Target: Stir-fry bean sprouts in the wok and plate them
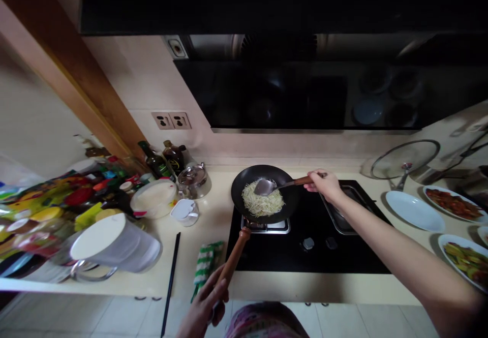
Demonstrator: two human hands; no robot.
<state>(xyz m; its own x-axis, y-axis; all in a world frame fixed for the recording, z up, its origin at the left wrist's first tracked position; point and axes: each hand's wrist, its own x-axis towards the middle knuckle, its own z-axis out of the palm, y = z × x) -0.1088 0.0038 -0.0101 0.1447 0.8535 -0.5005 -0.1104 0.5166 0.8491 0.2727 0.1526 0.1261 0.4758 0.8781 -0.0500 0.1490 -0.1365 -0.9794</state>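
My left hand (208,297) is closed round the end of the wooden handle of a black wok (263,172). The wok sits over the left burner of a black gas hob (305,259). Pale thin strands that look like bean sprouts (263,206) lie in the middle of it. From the right, my right hand (327,186) grips the wooden handle of a metal spatula (264,187). The spatula's blade rests on the strands, near their upper edge. A green-and-white striped cloth (208,262) lies on the counter close to my left hand.
Black chopsticks (171,272) jut over the counter's front edge. Leftwards stand a white-lidded pitcher (122,244), a small white container (185,212), a glass pot (193,180) and bottles (154,160). On the right are an empty plate (414,210), filled dishes (453,203) and a glass lid (406,159). A range hood (290,99) hangs above.
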